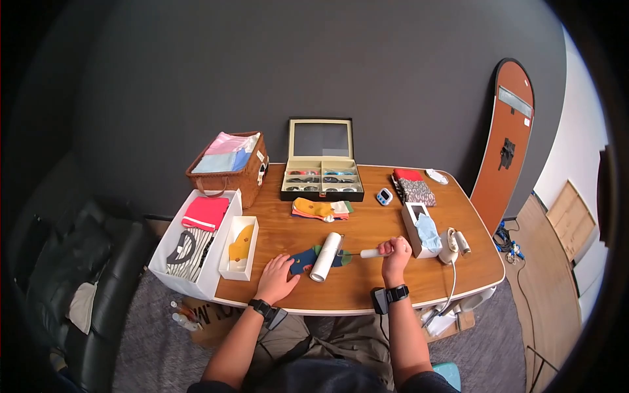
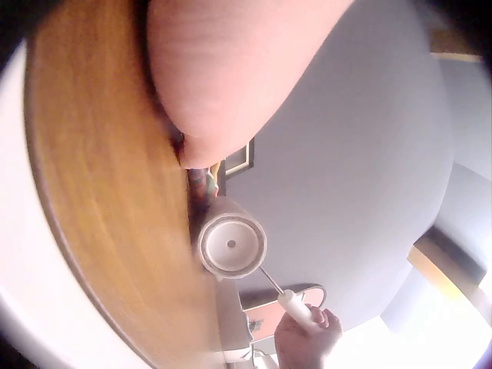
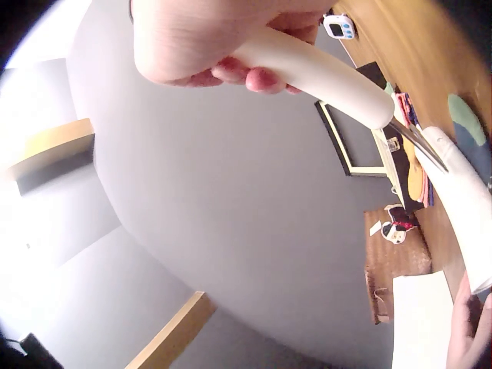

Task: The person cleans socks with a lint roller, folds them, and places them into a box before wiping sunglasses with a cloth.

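left grip point(image 1: 276, 280): palm down, fingers extended | right grip point(image 1: 396, 257): fingers curled | both forearms point(image 1: 411, 337): angled forward

Three open-topped white boxes point(image 1: 190, 288) point(image 1: 225, 270) point(image 1: 429, 251), one brown wicker basket point(image 1: 246, 181).
One black display case point(image 1: 341, 196) with cream lining, one white cylindrical lint roller point(image 1: 325, 257), one small white-and-blue timer point(image 1: 384, 196), one white corded appliance point(image 1: 449, 246); eyewear point(image 1: 304, 180) too small to count surely.
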`<state>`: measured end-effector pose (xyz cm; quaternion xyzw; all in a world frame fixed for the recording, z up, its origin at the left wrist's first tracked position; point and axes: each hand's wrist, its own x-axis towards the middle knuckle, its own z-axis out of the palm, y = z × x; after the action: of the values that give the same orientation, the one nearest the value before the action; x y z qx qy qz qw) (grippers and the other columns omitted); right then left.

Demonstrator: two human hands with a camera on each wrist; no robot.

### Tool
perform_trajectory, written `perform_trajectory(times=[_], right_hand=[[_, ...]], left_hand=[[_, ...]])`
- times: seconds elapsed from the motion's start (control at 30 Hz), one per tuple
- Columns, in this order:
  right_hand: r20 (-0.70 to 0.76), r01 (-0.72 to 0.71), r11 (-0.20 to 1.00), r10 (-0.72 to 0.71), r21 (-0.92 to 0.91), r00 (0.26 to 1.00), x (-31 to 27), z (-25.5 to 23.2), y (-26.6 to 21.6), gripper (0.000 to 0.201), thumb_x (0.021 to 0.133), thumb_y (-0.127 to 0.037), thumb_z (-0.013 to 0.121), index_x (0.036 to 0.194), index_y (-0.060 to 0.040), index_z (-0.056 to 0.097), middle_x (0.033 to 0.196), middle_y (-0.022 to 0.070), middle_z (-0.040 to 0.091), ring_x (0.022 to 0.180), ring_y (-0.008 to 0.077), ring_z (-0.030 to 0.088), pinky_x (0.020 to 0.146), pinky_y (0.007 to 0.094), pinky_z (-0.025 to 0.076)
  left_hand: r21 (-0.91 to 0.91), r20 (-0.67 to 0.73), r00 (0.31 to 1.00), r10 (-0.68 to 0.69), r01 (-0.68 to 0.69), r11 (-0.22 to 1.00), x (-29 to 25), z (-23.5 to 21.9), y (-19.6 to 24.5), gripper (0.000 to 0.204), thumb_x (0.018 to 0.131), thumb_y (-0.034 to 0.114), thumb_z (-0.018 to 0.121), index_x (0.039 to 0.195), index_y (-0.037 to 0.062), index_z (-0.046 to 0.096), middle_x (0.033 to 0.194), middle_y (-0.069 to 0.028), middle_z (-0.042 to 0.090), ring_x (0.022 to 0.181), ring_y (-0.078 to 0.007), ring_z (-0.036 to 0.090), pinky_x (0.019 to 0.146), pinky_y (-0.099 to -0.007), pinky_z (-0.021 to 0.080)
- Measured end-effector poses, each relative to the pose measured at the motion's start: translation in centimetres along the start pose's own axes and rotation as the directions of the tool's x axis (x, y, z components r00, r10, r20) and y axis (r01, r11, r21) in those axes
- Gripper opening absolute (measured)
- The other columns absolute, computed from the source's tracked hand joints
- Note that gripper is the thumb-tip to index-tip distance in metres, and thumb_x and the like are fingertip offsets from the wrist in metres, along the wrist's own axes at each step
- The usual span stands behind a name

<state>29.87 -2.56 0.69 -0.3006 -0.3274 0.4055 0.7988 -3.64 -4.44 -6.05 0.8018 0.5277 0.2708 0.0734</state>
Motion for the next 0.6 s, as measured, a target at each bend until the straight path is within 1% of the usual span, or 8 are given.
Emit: perform_trajectory(times=[0.07, 0.1, 0.17, 0.2, 0.27, 0.4, 0.53, 0.6], right_hand=[[0.007, -0.017, 1.0, 0.017, -0.001, 1.0, 0.5, -0.1, 0.6, 0.025, 0.093, -0.007, 0.051, 0.069, -0.0102, 0.042, 0.058, 0.0025, 0.041, 0.051, 0.0194, 0.048, 0.065, 0.0416, 0.051], [0.012, -0.029, 1.0, 0.029, 0.007, 1.0, 0.5, 0.1, 0.8, 0.026, 0.093, -0.008, 0.051, 0.069, -0.0103, 0.042, 0.057, 0.0023, 0.041, 0.051, 0.0194, 0.048, 0.066, 0.0418, 0.051], [-0.004, -0.047, 0.998, 0.047, 0.042, 0.999, 0.5, 0.4, 1.5, 0.026, 0.092, -0.006, 0.052, 0.069, -0.0097, 0.042, 0.057, 0.0033, 0.041, 0.051, 0.0199, 0.048, 0.063, 0.0412, 0.049], [-0.013, -0.052, 0.995, 0.053, 0.086, 0.998, 0.4, 0.7, 1.8, 0.026, 0.091, -0.004, 0.053, 0.069, -0.009, 0.041, 0.057, 0.0043, 0.041, 0.051, 0.0204, 0.047, 0.06, 0.0406, 0.047], [-0.009, -0.063, 0.994, 0.065, 0.092, 0.998, 0.2, 0.8, 2.5, 0.026, 0.092, -0.005, 0.053, 0.069, -0.0095, 0.041, 0.057, 0.0039, 0.041, 0.051, 0.0205, 0.048, 0.062, 0.0415, 0.048], [0.04, -0.077, 0.995, 0.074, 0.056, 0.996, 0.0, 0.2, 2.1, 0.027, 0.095, -0.009, 0.049, 0.07, -0.0128, 0.04, 0.056, 0.0001, 0.038, 0.053, 0.018, 0.047, 0.069, 0.041, 0.05], [0.033, -0.065, 0.998, 0.064, 0.026, 0.997, -0.1, -2.2, -0.2, 0.028, 0.096, -0.011, 0.048, 0.07, -0.0142, 0.038, 0.056, -0.0007, 0.035, 0.052, 0.0169, 0.044, 0.068, 0.0407, 0.049], [-0.007, -0.037, 0.999, 0.037, 0.01, 0.999, -0.3, -3.7, -1.8, 0.028, 0.095, -0.01, 0.049, 0.07, -0.0141, 0.037, 0.055, 0.0, 0.036, 0.051, 0.017, 0.045, 0.067, 0.0406, 0.05]], left_hand=[[-0.023, -0.063, 0.998, 0.017, -0.019, 1.0, -0.3, -0.2, 0.3, 0.051, 0.09, 0.029, 0.07, 0.13, -0.0001, 0.059, 0.142, -0.0179, 0.053, 0.137, -0.0362, 0.045, 0.115, -0.0458, 0.034], [-0.028, -0.057, 0.998, 0.012, -0.013, 1.0, -0.2, -0.4, 0.4, 0.051, 0.09, 0.029, 0.07, 0.13, -0.0001, 0.059, 0.142, -0.0179, 0.053, 0.137, -0.0362, 0.045, 0.115, -0.0458, 0.034], [-0.083, -0.118, 0.993, 0.022, -0.032, 0.996, -0.3, -0.6, 0.7, 0.042, 0.086, 0.022, 0.073, 0.12, -0.0006, 0.063, 0.131, -0.0168, 0.058, 0.125, -0.0362, 0.053, 0.107, -0.0454, 0.042], [-0.085, -0.107, 0.994, 0.018, -0.027, 0.996, -0.4, -0.6, 0.7, 0.042, 0.086, 0.022, 0.073, 0.12, -0.0006, 0.063, 0.131, -0.0168, 0.058, 0.125, -0.0362, 0.053, 0.107, -0.0454, 0.042], [-0.141, -0.141, 0.99, 0.014, -0.034, 0.989, -0.2, -0.7, 0.7, 0.035, 0.083, 0.017, 0.074, 0.112, -0.0006, 0.066, 0.12, -0.0158, 0.061, 0.114, -0.036, 0.058, 0.1, -0.0447, 0.046], [-0.137, -0.113, 0.994, -0.016, 0.0, 0.991, 0.0, -1.2, 1.3, 0.03, 0.083, 0.018, 0.073, 0.108, 0.0007, 0.068, 0.116, -0.0138, 0.06, 0.112, -0.0341, 0.058, 0.099, -0.0444, 0.045], [-0.114, -0.136, 0.99, -0.024, 0.009, 0.993, 0.1, -1.0, 1.5, 0.028, 0.082, 0.016, 0.074, 0.105, 0.0013, 0.068, 0.114, -0.0135, 0.06, 0.11, -0.0341, 0.058, 0.098, -0.0447, 0.046], [-0.116, -0.141, 0.99, -0.031, 0.014, 0.993, 0.3, -1.1, 1.5, 0.028, 0.081, 0.016, 0.074, 0.104, 0.0012, 0.068, 0.113, -0.0133, 0.06, 0.109, -0.0343, 0.058, 0.097, -0.0451, 0.046]])
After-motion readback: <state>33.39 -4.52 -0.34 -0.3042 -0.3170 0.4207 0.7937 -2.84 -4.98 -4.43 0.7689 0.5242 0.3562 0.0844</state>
